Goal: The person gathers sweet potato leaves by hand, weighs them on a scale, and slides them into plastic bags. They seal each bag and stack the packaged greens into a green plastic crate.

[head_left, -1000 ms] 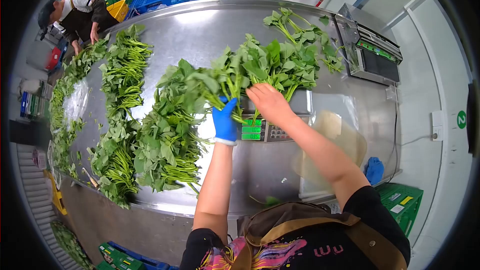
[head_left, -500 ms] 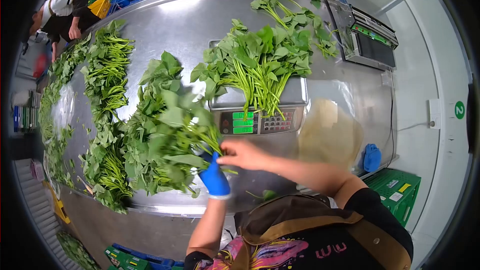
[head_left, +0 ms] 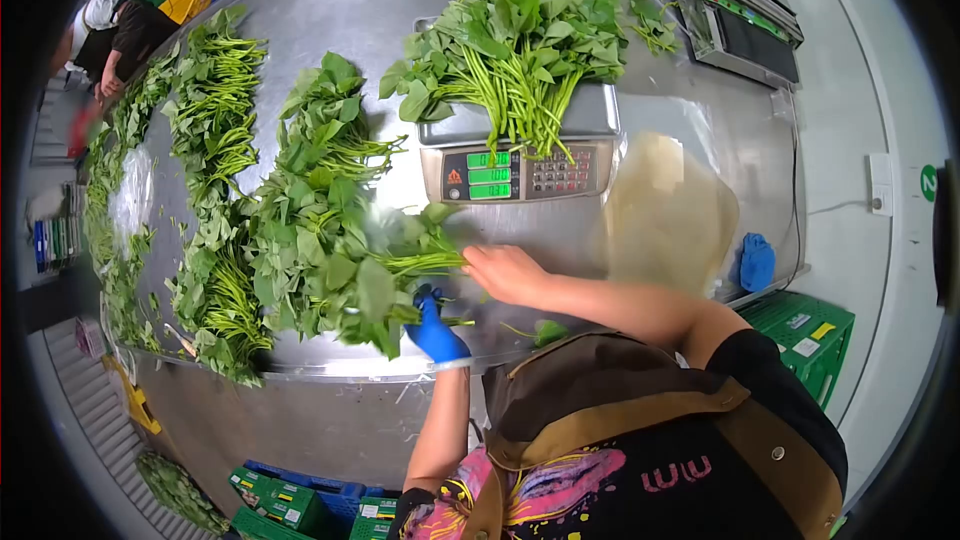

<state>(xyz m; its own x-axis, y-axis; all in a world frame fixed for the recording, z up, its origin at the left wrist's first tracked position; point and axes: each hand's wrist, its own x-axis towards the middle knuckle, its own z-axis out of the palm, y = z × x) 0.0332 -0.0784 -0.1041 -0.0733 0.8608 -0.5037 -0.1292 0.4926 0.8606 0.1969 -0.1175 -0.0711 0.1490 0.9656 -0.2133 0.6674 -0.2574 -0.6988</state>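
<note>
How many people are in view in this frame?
2. The camera wearer is at the bottom edge, right hand and blue-gloved left hand at a bunch of greens. A second person is at the table's far upper-left end. Others may be hidden beyond the frame.

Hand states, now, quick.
Left hand: gloved, closed on the bunch of greens.
Right hand: bare, at that bunch's stem ends; grip cannot be told.

Heaped greens (head_left: 300, 230) block the left (scale (head_left: 510, 175) straight ahead), bare table (head_left: 700, 108) lies open rightward
</note>
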